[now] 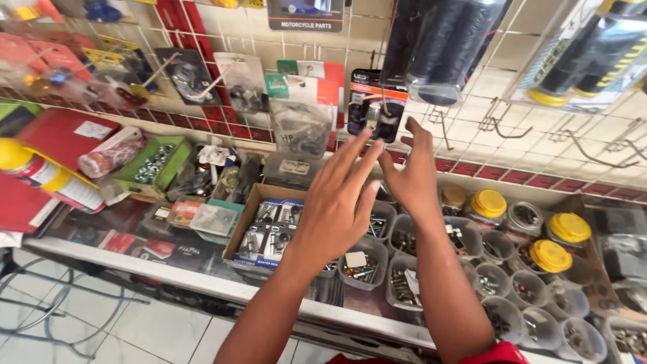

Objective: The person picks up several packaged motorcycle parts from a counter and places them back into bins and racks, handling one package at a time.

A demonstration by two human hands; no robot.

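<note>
Both my arms reach up and forward over a shop counter. My left hand (pixel 335 205) is spread flat with the fingers apart and holds nothing. My right hand (pixel 412 172) is just beyond it, also with fingers apart, its fingertips right below a small black and orange blister pack (pixel 376 101) that hangs on the wire wall grid. I cannot tell whether the fingers touch the pack. A clear bag of small metal parts (pixel 301 125) hangs just to the left of it.
On the counter below are several clear tubs of screws and bolts (pixel 364 263), jars with yellow lids (pixel 549 256), a cardboard box of packaged parts (pixel 266 232) and a green tray of nuts (pixel 153 162). A yellow-capped spray can (pixel 47 175) lies at the left. Packed handlebar grips (pixel 445 47) hang overhead.
</note>
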